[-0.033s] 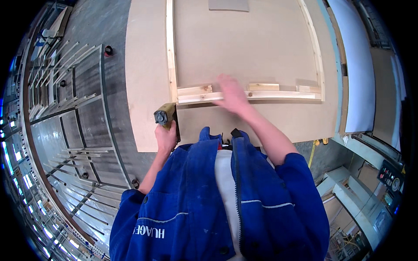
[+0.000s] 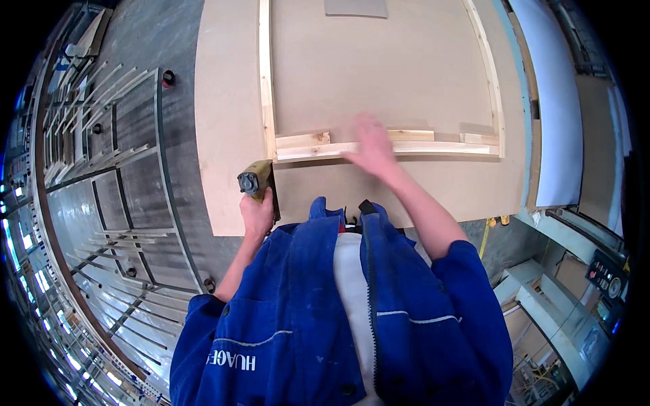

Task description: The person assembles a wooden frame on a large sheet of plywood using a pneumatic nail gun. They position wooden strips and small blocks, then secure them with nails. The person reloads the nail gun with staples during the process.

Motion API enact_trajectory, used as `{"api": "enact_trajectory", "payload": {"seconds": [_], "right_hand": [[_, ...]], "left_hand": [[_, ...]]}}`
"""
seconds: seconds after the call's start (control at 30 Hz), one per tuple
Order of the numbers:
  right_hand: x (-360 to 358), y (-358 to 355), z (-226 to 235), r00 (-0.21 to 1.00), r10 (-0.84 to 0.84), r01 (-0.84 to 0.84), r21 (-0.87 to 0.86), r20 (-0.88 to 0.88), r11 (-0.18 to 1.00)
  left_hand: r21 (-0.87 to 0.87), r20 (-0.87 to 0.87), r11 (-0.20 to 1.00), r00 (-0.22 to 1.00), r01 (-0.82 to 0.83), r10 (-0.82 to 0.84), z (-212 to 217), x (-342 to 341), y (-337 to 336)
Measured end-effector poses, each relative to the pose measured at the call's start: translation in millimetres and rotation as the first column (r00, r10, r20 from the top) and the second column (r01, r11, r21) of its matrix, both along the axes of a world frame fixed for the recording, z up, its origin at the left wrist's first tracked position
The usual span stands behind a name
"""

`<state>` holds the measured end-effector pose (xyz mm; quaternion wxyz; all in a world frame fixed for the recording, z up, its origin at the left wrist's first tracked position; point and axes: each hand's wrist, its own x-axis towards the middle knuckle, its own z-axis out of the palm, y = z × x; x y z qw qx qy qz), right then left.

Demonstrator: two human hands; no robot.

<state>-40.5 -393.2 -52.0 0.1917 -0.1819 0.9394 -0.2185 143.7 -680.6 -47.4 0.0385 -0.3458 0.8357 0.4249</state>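
My left hand (image 2: 257, 215) is closed round the handle of a yellow-green nail gun (image 2: 254, 177), whose nose end is beside the near left corner of a pale wooden frame. Over the frame's near rail (image 2: 450, 149) is my right hand (image 2: 376, 149), slightly blurred, with its thumb apart from the fingers and nothing seen in it. Whether it touches the rail I cannot tell. Along the rail's inner side lie three short wood blocks: a left block (image 2: 302, 140), a middle block (image 2: 412, 135) partly behind my hand, and a right block (image 2: 479, 138).
The frame's left rail (image 2: 266, 74) and right rail (image 2: 486, 61) run away over a large tan board (image 2: 379, 74). A small grey-brown panel (image 2: 355, 7) lies at the far end. Metal racks (image 2: 162, 149) stand to the left; white sheets (image 2: 552, 101) and a control panel (image 2: 607, 274) are at the right.
My right hand has shifted a little to the right along the near rail, now covering part of the middle block. The nail gun in my left hand has barely moved.
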Motion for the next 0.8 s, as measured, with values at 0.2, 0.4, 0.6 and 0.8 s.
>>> {"api": "enact_trajectory", "payload": {"seconds": [0.2, 0.4, 0.6, 0.8], "right_hand": [[-10, 124, -39, 0.806, -0.590, 0.576, 0.308, -0.058, 0.757], [-25, 121, -35, 0.786, -0.609, 0.480, 0.512, 0.112, 0.713], [-32, 112, -23, 0.783, -0.577, 0.348, 0.607, 0.230, 0.714], [-31, 110, -25, 0.773, -0.590, 0.346, 0.626, 0.232, 0.699]], "left_hand": [[0.053, -0.060, 0.998, 0.997, 0.045, -0.042, -6, -3, -2], [-0.026, 0.017, 0.993, 0.993, 0.117, -0.117, 15, -18, 8], [-0.076, -0.072, 0.989, 0.988, 0.129, -0.134, 17, -19, 5], [0.082, 0.029, 0.997, 1.000, 0.000, -0.002, 15, -35, -14]]}}
